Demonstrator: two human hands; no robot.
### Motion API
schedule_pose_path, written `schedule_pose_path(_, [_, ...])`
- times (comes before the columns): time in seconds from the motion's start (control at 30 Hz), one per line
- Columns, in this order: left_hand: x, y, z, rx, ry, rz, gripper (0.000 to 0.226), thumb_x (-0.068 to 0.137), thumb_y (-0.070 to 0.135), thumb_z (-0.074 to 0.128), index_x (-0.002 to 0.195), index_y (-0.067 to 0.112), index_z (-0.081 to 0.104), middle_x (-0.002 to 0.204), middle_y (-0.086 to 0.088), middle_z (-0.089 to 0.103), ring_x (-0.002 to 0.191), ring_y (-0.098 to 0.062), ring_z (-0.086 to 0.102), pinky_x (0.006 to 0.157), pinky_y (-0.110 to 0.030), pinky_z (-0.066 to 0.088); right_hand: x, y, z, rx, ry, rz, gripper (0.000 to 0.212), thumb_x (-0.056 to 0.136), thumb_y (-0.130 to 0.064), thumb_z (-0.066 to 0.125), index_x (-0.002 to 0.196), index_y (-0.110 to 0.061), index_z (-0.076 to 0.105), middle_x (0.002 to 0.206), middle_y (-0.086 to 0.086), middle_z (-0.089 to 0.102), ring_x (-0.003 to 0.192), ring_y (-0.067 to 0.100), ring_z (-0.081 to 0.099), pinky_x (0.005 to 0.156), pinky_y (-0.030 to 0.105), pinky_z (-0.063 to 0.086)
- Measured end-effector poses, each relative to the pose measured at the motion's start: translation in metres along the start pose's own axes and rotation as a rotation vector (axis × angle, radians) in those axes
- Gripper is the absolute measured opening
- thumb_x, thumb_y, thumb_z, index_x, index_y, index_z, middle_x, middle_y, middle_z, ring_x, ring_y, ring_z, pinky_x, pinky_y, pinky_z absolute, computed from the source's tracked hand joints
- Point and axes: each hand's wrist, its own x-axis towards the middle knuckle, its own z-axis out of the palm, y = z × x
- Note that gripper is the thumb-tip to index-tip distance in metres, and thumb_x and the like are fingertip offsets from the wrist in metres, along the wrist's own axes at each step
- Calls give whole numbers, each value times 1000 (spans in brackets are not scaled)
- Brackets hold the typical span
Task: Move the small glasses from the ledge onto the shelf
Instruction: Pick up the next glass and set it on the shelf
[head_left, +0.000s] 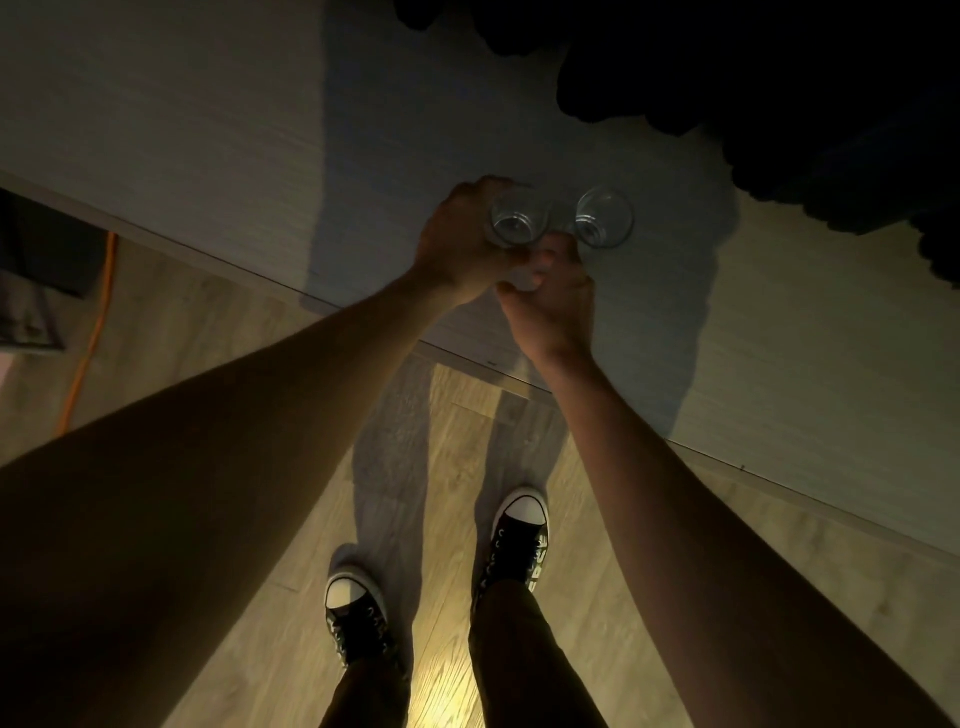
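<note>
Two small clear glasses stand side by side on a pale wood-grain ledge (234, 156), seen from above. My left hand (457, 249) wraps around the left glass (514, 221), fingers on its far side. The right glass (605, 217) stands free on the ledge. My right hand (553, 301) sits just in front of it with fingers curled, its fingertips touching that glass's near left side. A pale glint shows between the two hands; I cannot tell what it is or whether the right hand grips anything.
A dark bulky mass (779, 78) overhangs the ledge at the upper right. The ledge's front edge runs diagonally above a wooden floor (457, 415). An orange cable (91, 332) and a dark box (47, 244) lie at the left. My shoes stand below.
</note>
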Motion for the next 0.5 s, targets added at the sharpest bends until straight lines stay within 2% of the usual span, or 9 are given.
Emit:
schedule_pose_path(0.1, [-9,-6,-7,-8,38,-10,75,64,40,94,131,21,67,130,-2,71,118,-18,67,99,-34,55,-3,-3,1,25,53,-74,52,79,-18,82,124,-12,56,120,3,74,109,23,72,88,43,61])
schedule_pose_path(0.2, [-26,-9,-20,-41,78,-8,80,54,55,86,123,19,70,122,1,73,113,-15,69,97,-40,57,-8,-16,3,46,99,-206,61,80,-21,81,133,-15,54,124,2,73,110,21,72,84,39,62])
schedule_pose_path(0.27, [-39,-10,-34,-106,113,-48,78,48,59,82,116,24,68,116,5,73,110,-15,71,97,-42,58,-14,-31,5,34,94,-288,60,81,-14,77,137,-14,56,127,3,72,112,20,72,87,36,62])
schedule_pose_path(0.37, [-59,-6,-66,-191,190,-108,72,48,51,87,114,35,65,106,12,72,107,-14,73,97,-44,60,-29,-62,5,63,62,-399,58,80,-11,78,135,-11,61,126,4,74,114,18,71,90,30,59])
schedule_pose_path(0.5, [-96,9,-128,-226,303,-109,71,55,45,89,121,32,67,109,16,71,105,-13,71,97,-46,59,-58,-123,1,132,-33,-492,61,75,-18,84,131,-12,62,124,3,74,113,16,70,91,29,58])
